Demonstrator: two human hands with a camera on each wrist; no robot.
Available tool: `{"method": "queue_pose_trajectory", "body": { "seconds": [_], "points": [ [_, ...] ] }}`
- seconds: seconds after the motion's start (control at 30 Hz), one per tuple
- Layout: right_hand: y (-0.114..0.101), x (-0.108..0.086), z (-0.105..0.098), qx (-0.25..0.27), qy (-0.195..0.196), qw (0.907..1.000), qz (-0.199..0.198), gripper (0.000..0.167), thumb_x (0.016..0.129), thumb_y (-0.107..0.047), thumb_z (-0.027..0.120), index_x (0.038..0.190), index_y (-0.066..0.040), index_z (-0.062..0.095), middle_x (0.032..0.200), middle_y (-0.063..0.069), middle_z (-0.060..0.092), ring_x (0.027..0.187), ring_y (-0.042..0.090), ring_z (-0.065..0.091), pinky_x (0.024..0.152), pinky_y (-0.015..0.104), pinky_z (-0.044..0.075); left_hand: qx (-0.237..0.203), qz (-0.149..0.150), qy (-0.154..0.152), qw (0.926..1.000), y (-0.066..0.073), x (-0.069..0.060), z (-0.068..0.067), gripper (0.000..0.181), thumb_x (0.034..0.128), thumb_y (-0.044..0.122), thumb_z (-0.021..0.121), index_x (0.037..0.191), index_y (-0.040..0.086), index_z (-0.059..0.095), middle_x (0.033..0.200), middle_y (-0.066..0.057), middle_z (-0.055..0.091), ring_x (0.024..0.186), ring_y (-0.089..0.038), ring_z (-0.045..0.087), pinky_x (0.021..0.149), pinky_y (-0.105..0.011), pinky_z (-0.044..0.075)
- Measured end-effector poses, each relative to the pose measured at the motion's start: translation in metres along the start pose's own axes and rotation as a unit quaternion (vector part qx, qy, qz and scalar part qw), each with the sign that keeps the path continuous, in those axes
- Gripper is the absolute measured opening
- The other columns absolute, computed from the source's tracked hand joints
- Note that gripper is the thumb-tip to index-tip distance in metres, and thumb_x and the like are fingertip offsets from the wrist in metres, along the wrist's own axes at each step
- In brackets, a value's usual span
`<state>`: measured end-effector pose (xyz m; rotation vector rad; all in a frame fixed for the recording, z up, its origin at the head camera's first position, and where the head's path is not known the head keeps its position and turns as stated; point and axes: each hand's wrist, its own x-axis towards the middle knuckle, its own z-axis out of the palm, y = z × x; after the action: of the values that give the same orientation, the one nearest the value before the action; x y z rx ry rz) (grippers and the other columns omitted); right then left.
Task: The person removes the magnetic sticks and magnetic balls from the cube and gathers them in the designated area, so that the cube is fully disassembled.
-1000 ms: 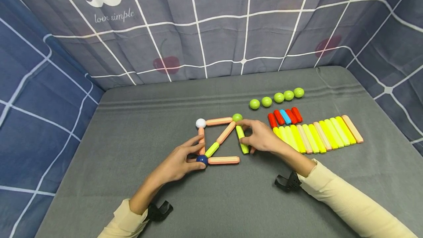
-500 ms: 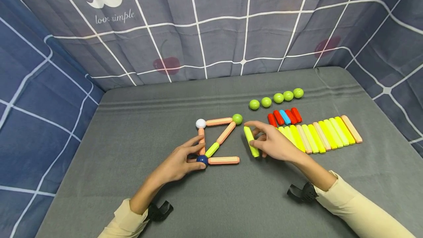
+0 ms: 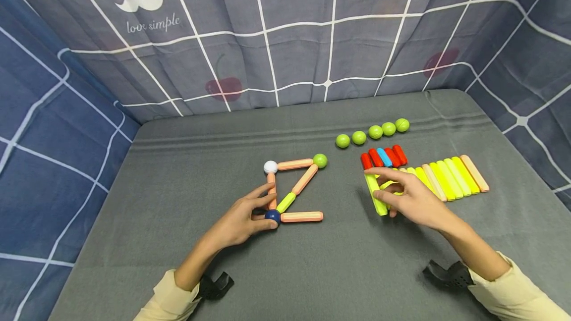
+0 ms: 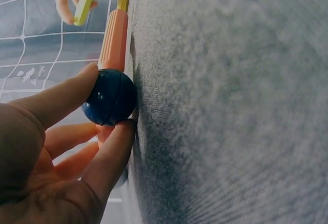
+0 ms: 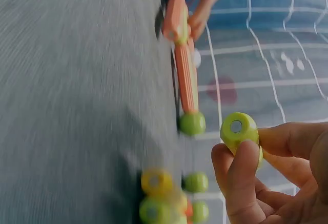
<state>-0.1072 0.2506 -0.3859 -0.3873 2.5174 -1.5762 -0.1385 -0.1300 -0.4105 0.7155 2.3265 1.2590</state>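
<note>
My left hand [image 3: 238, 217] pinches a dark blue ball [image 4: 110, 97] between thumb and fingers at the near-left corner of a frame of magnetic rods. From that ball run an orange rod [image 3: 302, 217] to the right, a short yellow-green rod [image 3: 286, 202] joined to an orange rod [image 3: 305, 179], and another orange rod [image 3: 271, 189] up to a white ball [image 3: 270, 167]. A further orange rod [image 3: 295, 164] links the white ball to a green ball [image 3: 319, 160]. My right hand [image 3: 412, 197] holds a yellow-green magnetic rod [image 3: 376, 194], lifted off the cloth; its metal end shows in the right wrist view.
Several green balls [image 3: 359, 137] line the back right. Below them lie short red rods [image 3: 399, 154] and a blue rod [image 3: 384, 157]. A row of yellow and orange rods [image 3: 450, 178] stretches rightward behind my right hand. A grid-patterned curtain [image 3: 299, 38] surrounds the grey cloth [image 3: 200, 152].
My right hand has pulled the yellow-green rod away from below the green ball and carried it right, to the row of rods. My left hand stays at the blue ball.
</note>
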Motion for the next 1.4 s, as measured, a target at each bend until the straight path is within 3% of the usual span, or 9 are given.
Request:
{"method": "queue_pose_trajectory", "body": {
  "seconds": [0.2, 0.33, 0.43, 0.53, 0.7, 0.8, 0.97, 1.13, 1.4],
  "points": [
    [0.017, -0.016, -0.040, -0.057, 0.035, 0.9976, -0.013, 0.040, 0.094, 0.003, 0.060, 0.134, -0.001, 0.056, 0.102, 0.020, 0.059, 0.060, 0.017, 0.059, 0.049, 0.032, 0.051, -0.001, 0.003, 0.003, 1.0000, -0.001, -0.001, 0.000, 0.067, 0.0853, 0.006, 0.077, 0.143, -0.006, 0.045, 0.161, -0.008, 0.023, 0.133, -0.026, 0.044, 0.091, -0.026, 0.050],
    [0.032, -0.024, -0.075, -0.095, 0.064, 0.9935, 0.003, 0.040, 0.094, 0.003, 0.061, 0.132, -0.010, 0.059, 0.103, 0.019, 0.061, 0.063, 0.013, 0.062, 0.050, 0.031, 0.052, -0.012, 0.005, 0.001, 0.9999, -0.002, -0.001, 0.000, 0.067, 0.0856, 0.006, 0.076, 0.143, -0.007, 0.045, 0.161, -0.008, 0.023, 0.131, -0.026, 0.046, 0.091, -0.025, 0.050],
    [0.046, -0.030, -0.102, -0.121, 0.089, 0.9880, 0.037, 0.043, 0.095, 0.001, 0.061, 0.134, -0.017, 0.058, 0.106, 0.020, 0.061, 0.067, 0.011, 0.063, 0.051, 0.031, 0.053, -0.016, 0.005, -0.001, 0.9999, -0.002, -0.001, 0.001, 0.067, 0.0858, 0.006, 0.076, 0.143, -0.006, 0.045, 0.161, -0.008, 0.023, 0.131, -0.025, 0.047, 0.090, -0.025, 0.050],
    [0.059, -0.034, -0.124, -0.154, 0.100, 0.9794, 0.086, 0.047, 0.098, -0.002, 0.056, 0.144, -0.010, 0.048, 0.112, 0.026, 0.055, 0.065, 0.012, 0.058, 0.050, 0.031, 0.049, -0.016, 0.004, -0.001, 0.9999, -0.001, 0.000, 0.001, 0.067, 0.0857, 0.005, 0.076, 0.143, -0.007, 0.044, 0.161, -0.008, 0.023, 0.131, -0.025, 0.047, 0.090, -0.024, 0.050],
    [0.079, -0.039, -0.149, -0.214, 0.106, 0.9599, 0.147, 0.059, 0.104, -0.006, 0.046, 0.154, 0.004, 0.018, 0.118, 0.041, 0.044, 0.057, 0.021, 0.048, 0.047, 0.032, 0.043, -0.015, 0.005, -0.002, 0.9999, -0.001, 0.000, 0.001, 0.066, 0.0856, 0.004, 0.076, 0.143, -0.008, 0.044, 0.161, -0.009, 0.023, 0.132, -0.026, 0.045, 0.090, -0.024, 0.050],
    [0.089, -0.040, -0.159, -0.246, 0.122, 0.9460, 0.173, 0.063, 0.103, -0.009, 0.047, 0.153, 0.008, 0.011, 0.120, 0.045, 0.039, 0.060, 0.026, 0.049, 0.047, 0.032, 0.042, -0.016, 0.007, -0.002, 0.9998, -0.001, 0.000, 0.001, 0.067, 0.0855, 0.003, 0.076, 0.143, -0.008, 0.044, 0.161, -0.010, 0.023, 0.133, -0.027, 0.044, 0.090, -0.024, 0.050],
    [0.101, -0.039, -0.168, -0.277, 0.124, 0.9315, 0.200, 0.064, 0.099, -0.009, 0.053, 0.146, 0.017, 0.019, 0.117, 0.048, 0.040, 0.070, 0.034, 0.058, 0.049, 0.036, 0.048, -0.021, 0.008, -0.001, 0.9997, -0.002, 0.000, 0.002, 0.067, 0.0855, 0.003, 0.076, 0.143, -0.008, 0.043, 0.161, -0.010, 0.022, 0.133, -0.027, 0.044, 0.090, -0.024, 0.050],
    [0.104, -0.038, -0.167, -0.300, 0.112, 0.9242, 0.208, 0.058, 0.094, -0.009, 0.056, 0.137, 0.019, 0.030, 0.114, 0.047, 0.047, 0.065, 0.026, 0.059, 0.047, 0.036, 0.050, -0.021, 0.010, -0.001, 0.9997, -0.002, -0.001, 0.002, 0.067, 0.0860, 0.004, 0.076, 0.143, -0.008, 0.044, 0.161, -0.009, 0.023, 0.133, -0.027, 0.045, 0.090, -0.024, 0.050],
    [0.100, -0.038, -0.163, -0.304, 0.117, 0.9227, 0.207, 0.055, 0.095, -0.015, 0.050, 0.133, 0.021, 0.035, 0.113, 0.044, 0.052, 0.060, 0.021, 0.057, 0.047, 0.034, 0.048, -0.021, 0.008, 0.000, 0.9997, -0.001, -0.001, 0.001, 0.067, 0.0859, 0.004, 0.076, 0.143, -0.008, 0.044, 0.161, -0.009, 0.023, 0.134, -0.026, 0.043, 0.090, -0.024, 0.050]
  ]
}}
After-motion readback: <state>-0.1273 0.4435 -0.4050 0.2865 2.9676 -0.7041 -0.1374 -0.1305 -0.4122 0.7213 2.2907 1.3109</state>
